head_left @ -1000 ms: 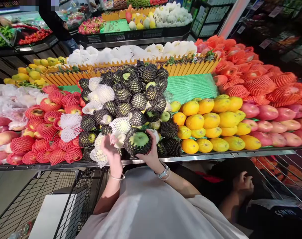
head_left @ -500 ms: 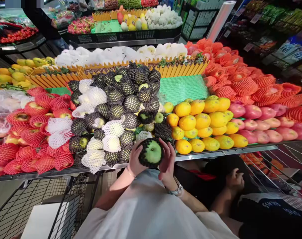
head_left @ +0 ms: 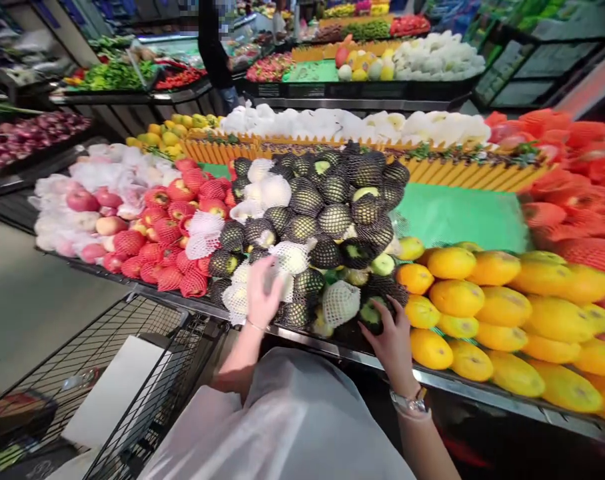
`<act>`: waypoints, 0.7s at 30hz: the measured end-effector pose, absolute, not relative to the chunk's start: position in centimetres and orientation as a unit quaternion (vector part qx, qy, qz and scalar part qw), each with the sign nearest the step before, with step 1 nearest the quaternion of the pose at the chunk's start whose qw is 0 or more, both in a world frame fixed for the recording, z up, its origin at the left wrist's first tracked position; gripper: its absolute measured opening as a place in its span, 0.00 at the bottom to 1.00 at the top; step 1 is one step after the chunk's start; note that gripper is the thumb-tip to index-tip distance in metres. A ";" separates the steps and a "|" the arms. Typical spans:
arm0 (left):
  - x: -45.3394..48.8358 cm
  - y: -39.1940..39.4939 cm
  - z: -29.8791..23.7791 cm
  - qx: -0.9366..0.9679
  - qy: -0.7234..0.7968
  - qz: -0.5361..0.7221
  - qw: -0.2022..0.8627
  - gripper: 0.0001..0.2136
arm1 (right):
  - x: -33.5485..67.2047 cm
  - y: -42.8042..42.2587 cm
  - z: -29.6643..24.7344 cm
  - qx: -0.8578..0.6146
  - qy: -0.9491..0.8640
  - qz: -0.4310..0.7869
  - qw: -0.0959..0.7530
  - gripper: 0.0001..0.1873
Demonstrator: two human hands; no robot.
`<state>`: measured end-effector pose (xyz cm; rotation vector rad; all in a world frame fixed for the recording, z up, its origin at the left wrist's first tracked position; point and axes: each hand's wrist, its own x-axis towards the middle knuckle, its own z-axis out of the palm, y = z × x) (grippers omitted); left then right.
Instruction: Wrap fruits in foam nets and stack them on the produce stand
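My right hand [head_left: 392, 337] has its fingers round a green apple in a black foam net [head_left: 370, 316], low at the front edge of the display. My left hand [head_left: 263, 292] is over the pile, thumb and fingers apart, beside pale fruit in white foam nets [head_left: 290, 257]; the far side of its fingers is partly blurred. Between the hands sits another white-netted fruit [head_left: 341, 303]. Behind them rises a heap of green fruit in black nets [head_left: 305, 228]. A bare green apple [head_left: 383, 265] lies just above the right hand.
Yellow papayas [head_left: 455, 297] are stacked to the right, beside a green mat [head_left: 465, 217]. Red-netted apples [head_left: 167, 230] lie to the left. A metal rail [head_left: 342, 350] edges the stand. At lower left stands a wire shopping cart [head_left: 127, 373] with a white box [head_left: 120, 390].
The view has swung left. The black-netted green apple, held up between both hands before, is now down at the pile's front edge under my right hand. My left hand has moved off to the left.
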<state>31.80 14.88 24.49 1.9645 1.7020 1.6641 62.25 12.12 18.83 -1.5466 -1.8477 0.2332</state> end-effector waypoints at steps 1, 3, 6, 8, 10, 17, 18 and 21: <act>28.8 15.1 24.5 0.572 0.617 0.540 -0.011 0.15 | 62.1 12.4 18.4 -0.598 -0.721 0.093 0.339 0.27; 23.3 15.3 24.2 0.477 0.714 0.507 -0.068 0.16 | 62.0 12.6 17.8 -0.604 -0.719 0.104 0.329 0.33; 17.4 16.1 23.7 0.407 0.809 0.410 -0.111 0.18 | 62.0 12.2 18.1 -0.618 -0.706 0.130 0.322 0.44; 15.1 17.1 23.5 0.398 0.827 0.382 -0.107 0.20 | 61.9 11.8 18.9 -0.620 -0.691 0.149 0.340 0.45; 13.6 18.3 23.8 0.394 0.838 0.366 -0.091 0.19 | 61.6 11.5 19.8 -0.617 -0.664 0.155 0.394 0.41; 14.8 17.8 26.6 0.334 0.824 0.428 -0.164 0.15 | 59.5 10.4 21.8 -0.588 -0.558 0.119 0.573 0.19; 16.3 17.1 27.0 0.337 0.781 0.484 -0.205 0.15 | 59.1 10.2 22.0 -0.581 -0.547 0.136 0.587 0.17; 22.3 15.2 27.4 0.430 0.632 0.610 -0.209 0.16 | 57.5 9.8 22.6 -0.546 -0.538 0.265 0.584 0.13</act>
